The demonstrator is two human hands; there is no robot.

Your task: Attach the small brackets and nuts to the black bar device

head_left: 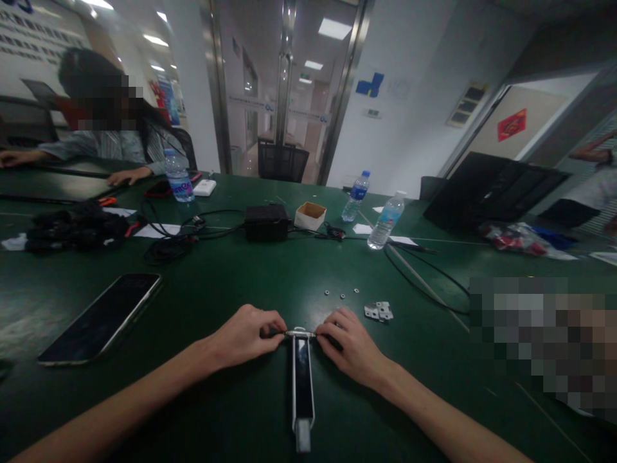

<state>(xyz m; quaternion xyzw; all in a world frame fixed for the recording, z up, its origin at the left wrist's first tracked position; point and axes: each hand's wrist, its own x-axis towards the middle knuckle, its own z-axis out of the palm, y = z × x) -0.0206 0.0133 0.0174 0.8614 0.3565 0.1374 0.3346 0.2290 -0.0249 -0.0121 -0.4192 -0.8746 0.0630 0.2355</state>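
Note:
A narrow metal channel bracket (303, 386) lies lengthwise on the green table (231, 283), pointing away from me. A thin threaded rod (299, 334) crosses its far end. My left hand (245, 337) pinches the rod's left end with closed fingers. My right hand (349, 344) pinches the rod's right end in the same way. A small metal hinge plate (378, 312) lies just right of my right hand, and three tiny nuts (342, 294) sit beyond it.
A phone (99, 318) lies face up at the left. Farther back are a black box (267, 222), a small cardboard box (310, 215), tangled cables (178, 238) and three water bottles (385, 222). Another person (103, 128) sits at the far left. A laptop (491, 190) stands at the right.

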